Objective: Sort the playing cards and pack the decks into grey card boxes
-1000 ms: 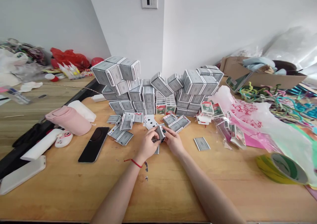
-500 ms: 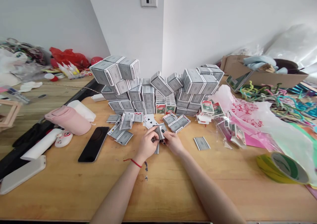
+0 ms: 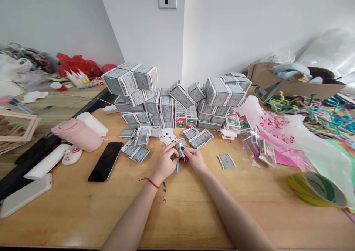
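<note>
My left hand point(image 3: 165, 163) and my right hand point(image 3: 195, 159) meet at the table's middle, both pinched on a small stack of grey-backed playing cards point(image 3: 179, 149). A red string circles my left wrist. Just beyond the hands lie loose cards point(image 3: 137, 151), some face up point(image 3: 168, 136), and small card piles point(image 3: 200, 138). Behind them rises a wall of stacked grey card packs point(image 3: 166, 99). A single card point(image 3: 226, 160) lies flat to the right of my right hand.
A black phone point(image 3: 105, 161), a pink bottle point(image 3: 77, 133) and white cases point(image 3: 46, 163) lie at the left. Plastic bags with packs point(image 3: 266, 140), a tape roll point(image 3: 323, 189), coloured pipe cleaners point(image 3: 310, 112) and a cardboard box point(image 3: 294, 82) crowd the right. A wooden frame point(image 3: 16, 127) shows at far left.
Both hands stay on the cards, shifting only slightly. A wooden frame has come further into view at the far left edge.
</note>
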